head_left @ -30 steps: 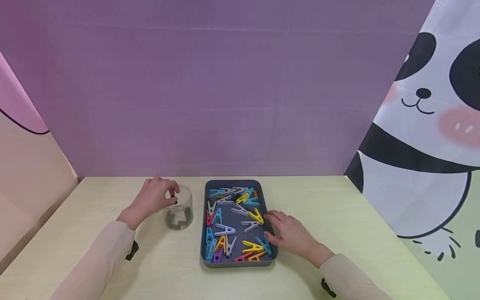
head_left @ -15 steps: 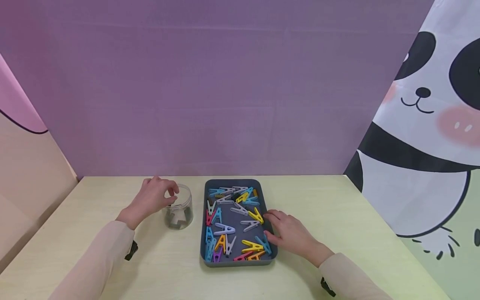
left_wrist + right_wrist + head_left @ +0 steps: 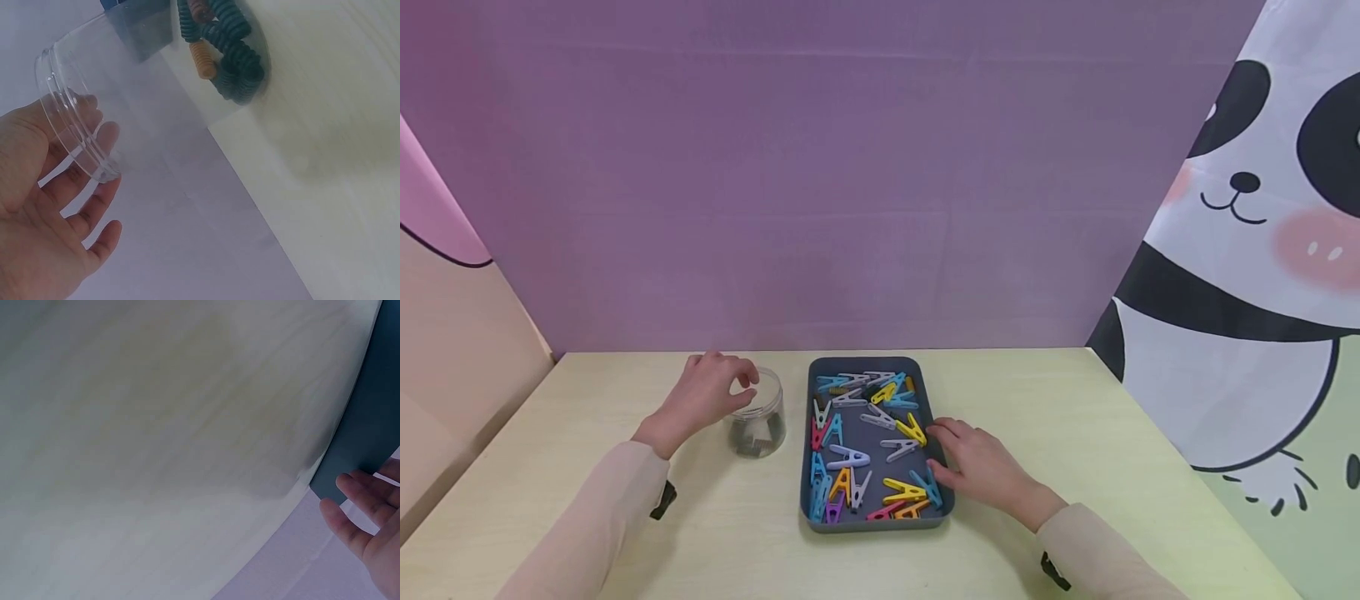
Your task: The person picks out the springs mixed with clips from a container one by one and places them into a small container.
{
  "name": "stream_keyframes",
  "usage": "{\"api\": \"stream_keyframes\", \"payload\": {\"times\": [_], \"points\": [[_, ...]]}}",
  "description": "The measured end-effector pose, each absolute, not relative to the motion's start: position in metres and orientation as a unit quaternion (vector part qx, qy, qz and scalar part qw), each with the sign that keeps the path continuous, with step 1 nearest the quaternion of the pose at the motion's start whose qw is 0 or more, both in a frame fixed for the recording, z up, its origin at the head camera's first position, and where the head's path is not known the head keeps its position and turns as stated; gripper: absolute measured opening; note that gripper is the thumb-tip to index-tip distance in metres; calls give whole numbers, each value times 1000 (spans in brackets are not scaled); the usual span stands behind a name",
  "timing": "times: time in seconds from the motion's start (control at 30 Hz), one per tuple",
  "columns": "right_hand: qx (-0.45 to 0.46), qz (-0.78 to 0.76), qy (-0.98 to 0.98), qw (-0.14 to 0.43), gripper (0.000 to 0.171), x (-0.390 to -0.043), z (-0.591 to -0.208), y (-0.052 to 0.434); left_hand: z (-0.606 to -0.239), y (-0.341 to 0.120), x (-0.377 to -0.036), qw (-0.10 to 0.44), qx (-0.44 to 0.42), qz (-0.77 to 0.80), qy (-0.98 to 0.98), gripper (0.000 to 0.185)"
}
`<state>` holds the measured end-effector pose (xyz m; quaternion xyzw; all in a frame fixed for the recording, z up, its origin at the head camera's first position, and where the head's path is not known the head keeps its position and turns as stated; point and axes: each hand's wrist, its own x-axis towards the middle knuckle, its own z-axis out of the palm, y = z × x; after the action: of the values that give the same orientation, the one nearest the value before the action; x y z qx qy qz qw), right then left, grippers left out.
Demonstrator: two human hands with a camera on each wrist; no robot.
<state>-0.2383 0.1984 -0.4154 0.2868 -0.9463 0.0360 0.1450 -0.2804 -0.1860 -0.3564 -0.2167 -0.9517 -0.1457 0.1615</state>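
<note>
My left hand is over the mouth of a clear jar, its thumb and fingers apart with nothing between them. In the left wrist view, fingertips reach inside and along the rim of the jar. Several ribbed coils, mostly dark green with an orange and a brown one, lie at its bottom. My right hand rests with spread fingers at the right wall of a grey tray. In the right wrist view its fingertips are right at the tray's dark side.
Plastic clothespins in many colours lie scattered in the tray. A gold-coloured coil is among those at its far end. Behind the pale table hangs a purple backdrop.
A small dark thing pinched in the left fingers has been let go over the jar and dropped from them. Both hands have stayed in place.
</note>
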Motion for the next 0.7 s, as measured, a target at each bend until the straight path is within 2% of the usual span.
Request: {"api": "stream_keyframes", "payload": {"times": [0.7], "points": [[292,41,-944,148,47,-238,-415,199,-341,-142,-279,158,-225,-159,-948,18]]}}
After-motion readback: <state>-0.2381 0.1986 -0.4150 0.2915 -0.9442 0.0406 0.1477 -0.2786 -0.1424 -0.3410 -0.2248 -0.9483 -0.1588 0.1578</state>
